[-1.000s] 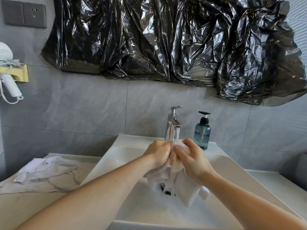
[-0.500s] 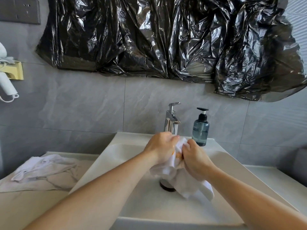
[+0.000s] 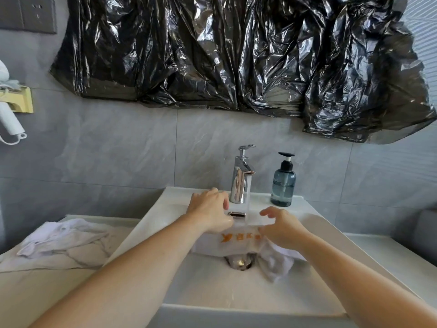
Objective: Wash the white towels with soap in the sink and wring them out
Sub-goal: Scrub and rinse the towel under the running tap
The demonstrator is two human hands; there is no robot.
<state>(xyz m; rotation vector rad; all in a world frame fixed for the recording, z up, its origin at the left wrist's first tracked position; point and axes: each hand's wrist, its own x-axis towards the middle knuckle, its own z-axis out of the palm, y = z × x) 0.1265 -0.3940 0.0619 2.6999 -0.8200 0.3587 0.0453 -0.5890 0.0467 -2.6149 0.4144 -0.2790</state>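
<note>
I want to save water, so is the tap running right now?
Running. A stream of water falls from the tap onto the towel held in the sink.

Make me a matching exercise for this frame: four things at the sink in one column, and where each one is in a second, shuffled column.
Things:
1. white towel with orange lettering
2. blue-grey pump soap bottle
3. crumpled white towel
4. chrome tap

Places:
A. on the marble counter left of the sink
B. in the basin, under both hands
C. on the sink's back ledge, at the middle, water running
D. on the back ledge, right of the tap

Pairs: 1-B, 2-D, 3-A, 4-C
</note>
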